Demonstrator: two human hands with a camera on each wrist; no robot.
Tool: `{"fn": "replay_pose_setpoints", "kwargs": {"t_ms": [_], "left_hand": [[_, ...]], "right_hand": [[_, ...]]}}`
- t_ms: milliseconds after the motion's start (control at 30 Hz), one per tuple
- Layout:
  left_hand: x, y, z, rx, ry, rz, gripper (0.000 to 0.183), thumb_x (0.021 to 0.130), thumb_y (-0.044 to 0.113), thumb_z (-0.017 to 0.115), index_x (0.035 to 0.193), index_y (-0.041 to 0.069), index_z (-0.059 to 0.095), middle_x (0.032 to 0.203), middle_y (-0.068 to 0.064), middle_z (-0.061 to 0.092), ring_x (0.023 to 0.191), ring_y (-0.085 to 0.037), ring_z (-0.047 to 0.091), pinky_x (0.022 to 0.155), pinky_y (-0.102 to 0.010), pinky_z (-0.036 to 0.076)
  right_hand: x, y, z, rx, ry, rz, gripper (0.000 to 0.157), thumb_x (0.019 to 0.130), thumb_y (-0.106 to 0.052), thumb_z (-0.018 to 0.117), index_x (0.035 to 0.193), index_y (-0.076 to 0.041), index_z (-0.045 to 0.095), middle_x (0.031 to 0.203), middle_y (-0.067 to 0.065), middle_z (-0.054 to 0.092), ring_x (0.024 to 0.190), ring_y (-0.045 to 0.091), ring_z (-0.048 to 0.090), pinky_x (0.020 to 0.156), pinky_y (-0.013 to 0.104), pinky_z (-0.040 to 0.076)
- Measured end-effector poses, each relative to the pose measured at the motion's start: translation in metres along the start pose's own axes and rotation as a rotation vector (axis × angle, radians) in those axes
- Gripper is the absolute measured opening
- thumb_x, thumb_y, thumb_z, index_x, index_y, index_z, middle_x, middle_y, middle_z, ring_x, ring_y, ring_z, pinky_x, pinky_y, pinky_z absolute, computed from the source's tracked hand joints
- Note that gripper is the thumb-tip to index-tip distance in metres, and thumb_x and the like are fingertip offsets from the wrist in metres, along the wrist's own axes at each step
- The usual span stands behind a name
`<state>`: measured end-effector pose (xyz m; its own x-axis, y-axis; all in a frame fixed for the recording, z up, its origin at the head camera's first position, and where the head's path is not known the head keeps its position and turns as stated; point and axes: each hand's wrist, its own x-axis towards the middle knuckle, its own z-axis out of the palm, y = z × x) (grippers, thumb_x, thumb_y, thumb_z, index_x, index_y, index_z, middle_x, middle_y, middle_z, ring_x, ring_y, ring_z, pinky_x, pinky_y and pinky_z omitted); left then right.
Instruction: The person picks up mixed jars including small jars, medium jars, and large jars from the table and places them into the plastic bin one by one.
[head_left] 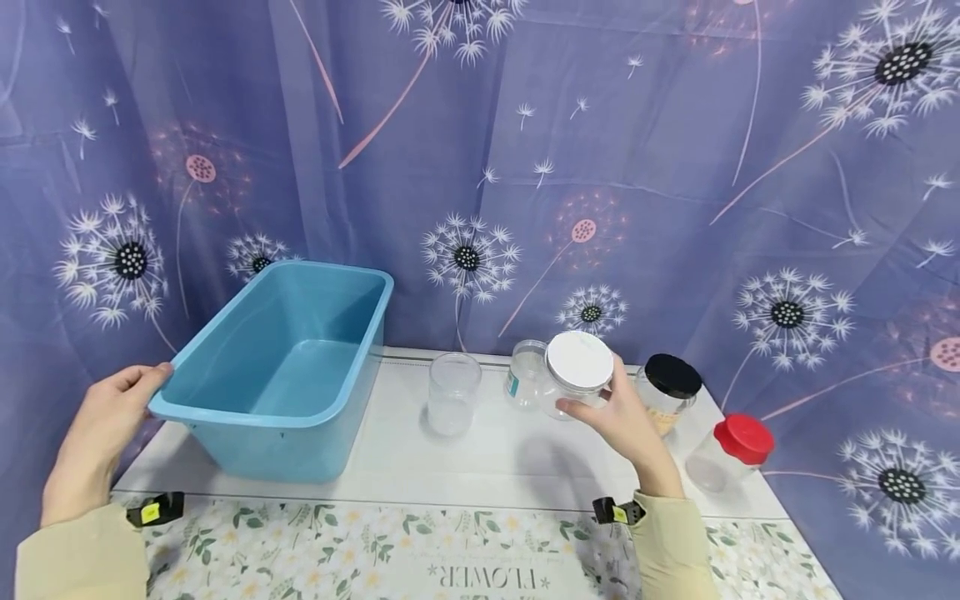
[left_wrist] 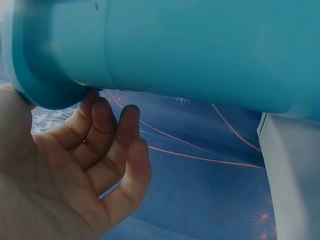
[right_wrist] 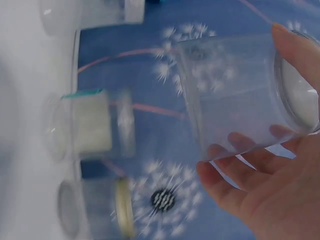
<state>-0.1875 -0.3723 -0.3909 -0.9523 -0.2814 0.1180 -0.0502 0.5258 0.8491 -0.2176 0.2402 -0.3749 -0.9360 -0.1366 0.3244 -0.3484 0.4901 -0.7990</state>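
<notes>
My left hand point(head_left: 112, 421) grips the near left corner of a blue plastic tub point(head_left: 258, 419), thumb on top of the rim. In the left wrist view its fingers point(left_wrist: 129, 125) curl up beneath the tub's lip. A clear plastic jar with a white lid point(head_left: 579, 360) is held in my right hand point(head_left: 626, 417), raised above the white tabletop. The right wrist view shows this clear jar point(right_wrist: 235, 95) tilted on its side, fingers curled round it near the lid. Just behind it in the head view stands a lidless clear jar point(head_left: 522, 379) with a teal-edged label.
Another lidless clear jar point(head_left: 453, 396) stands right of the tub. To the right are a black-lidded jar point(head_left: 672, 377) and a red-lidded jar point(head_left: 742, 442). A flower-print cloth point(head_left: 352, 542) covers the near edge. A purple dandelion curtain point(head_left: 630, 167) hangs behind.
</notes>
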Motion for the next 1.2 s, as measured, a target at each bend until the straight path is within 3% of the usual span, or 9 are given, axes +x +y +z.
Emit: {"fn": "replay_pose_setpoints", "kwargs": {"t_ms": [167, 300, 533, 633, 867, 1000, 1200], "left_hand": [[0.0, 0.001, 0.0, 0.007, -0.004, -0.006, 0.045, 0.101, 0.046, 0.048, 0.095, 0.004, 0.064, 0.079, 0.018, 0.056, 0.073, -0.004, 0.051, 0.061, -0.025, 0.042], [-0.001, 0.001, -0.001, 0.014, -0.001, -0.026, 0.045, 0.101, 0.047, 0.048, 0.095, 0.005, 0.064, 0.08, 0.019, 0.054, 0.074, -0.005, 0.049, 0.062, -0.026, 0.041], [-0.002, 0.003, -0.001, -0.014, 0.006, -0.016, 0.035, 0.101, 0.042, 0.05, 0.087, 0.014, 0.066, 0.078, 0.019, 0.055, 0.071, -0.004, 0.05, 0.06, -0.024, 0.043], [-0.002, 0.003, 0.0, -0.028, 0.006, -0.012, 0.034, 0.101, 0.042, 0.05, 0.086, 0.016, 0.067, 0.078, 0.02, 0.055, 0.071, -0.004, 0.051, 0.06, -0.023, 0.043], [-0.003, 0.002, -0.001, -0.041, 0.007, -0.026, 0.035, 0.1, 0.044, 0.051, 0.09, 0.014, 0.067, 0.08, 0.02, 0.055, 0.072, -0.004, 0.051, 0.06, -0.024, 0.043], [-0.002, 0.001, -0.001, -0.037, 0.003, -0.018, 0.037, 0.1, 0.046, 0.051, 0.092, 0.013, 0.066, 0.081, 0.019, 0.056, 0.073, -0.005, 0.051, 0.06, -0.023, 0.044], [-0.001, 0.001, -0.001, -0.066, 0.002, -0.046, 0.032, 0.098, 0.047, 0.054, 0.087, 0.021, 0.068, 0.079, 0.02, 0.056, 0.072, -0.005, 0.051, 0.061, -0.023, 0.043]], "right_hand": [[0.007, -0.048, 0.008, 0.024, -0.053, -0.03, 0.096, 0.077, -0.014, 0.085, 0.15, -0.007, 0.024, 0.142, 0.016, 0.04, 0.13, 0.031, 0.042, 0.103, 0.051, 0.038], [0.015, -0.075, 0.018, 0.036, -0.092, -0.103, 0.094, 0.076, -0.011, 0.085, 0.149, -0.004, 0.027, 0.139, 0.016, 0.044, 0.128, 0.03, 0.045, 0.103, 0.05, 0.038], [0.039, -0.075, 0.037, -0.019, -0.142, -0.229, 0.097, 0.07, -0.027, 0.091, 0.149, -0.025, 0.034, 0.141, -0.001, 0.046, 0.125, 0.017, 0.047, 0.099, 0.045, 0.041], [0.045, -0.083, 0.045, -0.032, -0.158, -0.294, 0.097, 0.068, -0.032, 0.092, 0.147, -0.029, 0.036, 0.14, -0.006, 0.047, 0.125, 0.014, 0.047, 0.098, 0.044, 0.042], [0.055, -0.107, 0.073, -0.076, -0.229, -0.431, 0.097, 0.066, -0.035, 0.092, 0.146, -0.026, 0.039, 0.134, -0.006, 0.051, 0.119, 0.012, 0.051, 0.094, 0.037, 0.045], [0.055, -0.116, 0.092, -0.09, -0.231, -0.461, 0.094, 0.066, -0.037, 0.092, 0.145, -0.025, 0.041, 0.13, -0.008, 0.052, 0.116, 0.009, 0.051, 0.092, 0.033, 0.046], [0.053, -0.137, 0.123, -0.179, -0.262, -0.499, 0.092, 0.068, -0.044, 0.088, 0.144, -0.029, 0.039, 0.127, -0.011, 0.052, 0.115, 0.007, 0.047, 0.094, 0.038, 0.042]]}}
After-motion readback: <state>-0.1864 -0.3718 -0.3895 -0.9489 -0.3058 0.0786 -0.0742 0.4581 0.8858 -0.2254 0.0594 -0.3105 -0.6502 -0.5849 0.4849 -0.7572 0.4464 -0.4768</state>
